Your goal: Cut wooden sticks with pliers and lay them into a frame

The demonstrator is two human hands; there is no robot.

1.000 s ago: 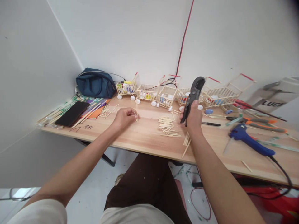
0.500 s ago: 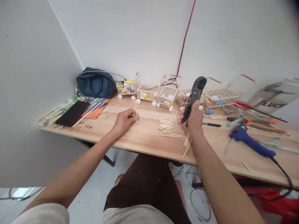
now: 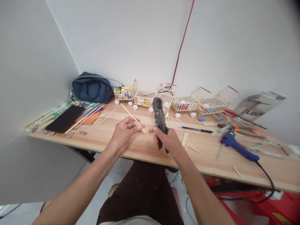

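Observation:
My left hand pinches a thin wooden stick between thumb and fingers just above the table. The stick slants, its far end up and to the left. My right hand grips a black plier-like hand tool by its handles, head pointing up and away from me. Motion blurs the tool, so I cannot tell whether its jaws are apart. A small gap separates the tool from the stick. Right of my right hand lie several cut sticks. The table under the right hand and tool is partly hidden.
Several miniature stick carts with red handles line the wall. At left are a blue pouch, a phone and short stick pieces. At right lie a pen, a blue glue gun and orange-handled pliers.
My right hand has brought the black tool left and down, close to my left hand. The stick in my left hand has gone from upright to slanting. The view has shifted slightly.

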